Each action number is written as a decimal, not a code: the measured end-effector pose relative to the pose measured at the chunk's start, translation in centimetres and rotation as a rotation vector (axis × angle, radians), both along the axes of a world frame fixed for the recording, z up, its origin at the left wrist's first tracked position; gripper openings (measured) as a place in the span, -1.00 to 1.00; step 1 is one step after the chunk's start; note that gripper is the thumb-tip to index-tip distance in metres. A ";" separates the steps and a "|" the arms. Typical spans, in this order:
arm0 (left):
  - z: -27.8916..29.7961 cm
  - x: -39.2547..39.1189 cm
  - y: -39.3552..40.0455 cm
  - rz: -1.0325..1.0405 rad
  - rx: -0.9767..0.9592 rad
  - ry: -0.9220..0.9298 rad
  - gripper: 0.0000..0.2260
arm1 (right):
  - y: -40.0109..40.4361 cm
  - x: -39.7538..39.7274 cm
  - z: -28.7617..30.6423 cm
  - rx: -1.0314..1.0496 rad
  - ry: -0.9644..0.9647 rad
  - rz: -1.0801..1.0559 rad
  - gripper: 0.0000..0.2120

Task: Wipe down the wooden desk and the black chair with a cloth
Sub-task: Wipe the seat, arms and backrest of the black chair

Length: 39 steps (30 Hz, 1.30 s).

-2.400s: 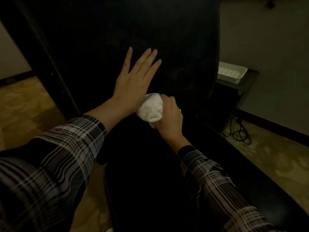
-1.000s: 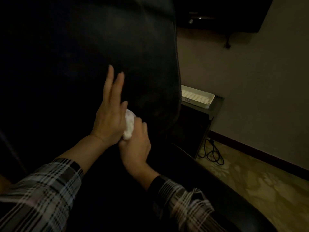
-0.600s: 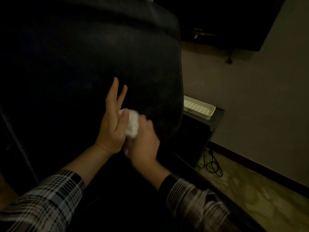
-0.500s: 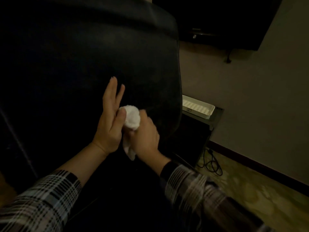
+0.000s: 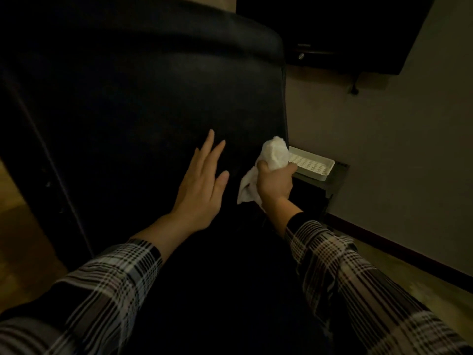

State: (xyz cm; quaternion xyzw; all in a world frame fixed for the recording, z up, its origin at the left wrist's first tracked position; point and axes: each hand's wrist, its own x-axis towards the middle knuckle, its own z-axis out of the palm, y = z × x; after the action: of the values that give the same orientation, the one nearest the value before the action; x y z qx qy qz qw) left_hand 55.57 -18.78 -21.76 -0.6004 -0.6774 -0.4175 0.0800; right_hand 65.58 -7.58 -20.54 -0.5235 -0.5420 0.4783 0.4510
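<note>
Left hand: my left hand (image 5: 198, 187) lies flat with fingers straight and spread wide on the backrest of the black chair (image 5: 143, 103), about the centre of the view, holding nothing. Looks like bracing.
Right hand: my right hand (image 5: 273, 183) is curled round the bunched white cloth (image 5: 275, 153), just at 3 o'clock of the left hand. One wad sticks up above the fist; a loose tail hangs below it toward 7 o'clock.
Cloth position: at the right edge of the backrest, lower half. Whether it actually presses the upholstery here I cannot tell; too dark at the contact.
Chair: fills the frame from 9 to 1 o'clock; seat runs down to 6 o'clock between my plaid sleeves (image 5: 340, 265). No visible streaks or damp marks, so wiped area cannot be read off the surface of the leather.
Desk: wooden surface not in view. No judgement possible on it.
Surroundings: white perforated tray (image 5: 313, 166) on a dark low stand at 3 o'clock, past the cloth; dark screen on the wall at 1 o'clock.
Progress estimate: chair phase, mid-backrest. Judged left: upper backrest, seat, any arms, then check the desk.
</note>
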 end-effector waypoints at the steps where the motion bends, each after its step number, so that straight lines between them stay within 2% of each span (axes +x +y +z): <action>1: 0.1 0.0 0.1 0.037 -0.016 0.051 -0.45 | -0.1 -0.1 0.0 -0.003 0.043 -0.013 -0.51; 4: 1.7 -0.1 0.8 0.100 0.056 0.284 -0.47 | -0.6 -0.5 0.7 0.050 0.195 -0.055 -0.51; 7: 4.7 -0.8 2.4 0.160 0.094 0.406 -0.53 | -0.4 -1.1 2.2 0.128 0.258 -0.025 -0.54; 11: 9.2 -1.0 5.9 0.208 -0.043 0.545 -0.59 | -0.5 -1.1 4.0 0.224 0.284 0.073 -0.56; 13: 11.1 -0.7 7.9 0.232 -0.131 0.587 -0.57 | -0.6 -0.6 4.9 0.163 0.313 0.059 -0.57; 16: 13.4 -0.5 9.9 0.260 -0.252 0.707 -0.54 | -0.6 0.2 6.5 -0.037 0.328 -0.028 -0.53; 22: 17.8 -0.8 12.1 0.191 -0.406 0.843 -0.51 | 0.0 0.7 9.7 -0.309 0.357 -0.094 -0.41; 24: 18.8 -0.8 13.4 0.167 -0.450 0.884 -0.52 | 0.5 0.5 10.6 -0.341 0.361 -0.103 -0.38; 27: 19.1 -0.3 15.7 0.092 -0.507 0.974 -0.54 | 2.0 0.0 11.0 -0.273 0.312 -0.120 -0.44; 30: 18.8 0.8 18.7 -0.004 -0.631 1.086 -0.56 | 4.0 -0.4 10.5 -0.251 0.303 -0.097 -0.44; 33: 19.2 0.8 21.3 0.035 -0.690 1.206 -0.58 | 4.8 -0.9 8.1 -0.268 0.214 -0.052 -0.46; 35: 19.5 0.4 22.5 0.061 -0.640 1.254 -0.59 | 4.2 -1.1 5.5 -0.295 0.189 -0.147 -0.55; 39: 18.6 0.2 22.9 0.090 -0.536 1.178 -0.56 | 2.9 -2.2 0.9 -0.420 0.272 -0.325 -0.67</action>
State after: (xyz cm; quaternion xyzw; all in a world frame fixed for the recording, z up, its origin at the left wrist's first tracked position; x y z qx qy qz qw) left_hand 55.78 4.15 -3.19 -0.6990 -0.6253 0.1693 0.3029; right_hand 63.34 -4.69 -19.64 -0.6163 -0.2749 0.5672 0.4722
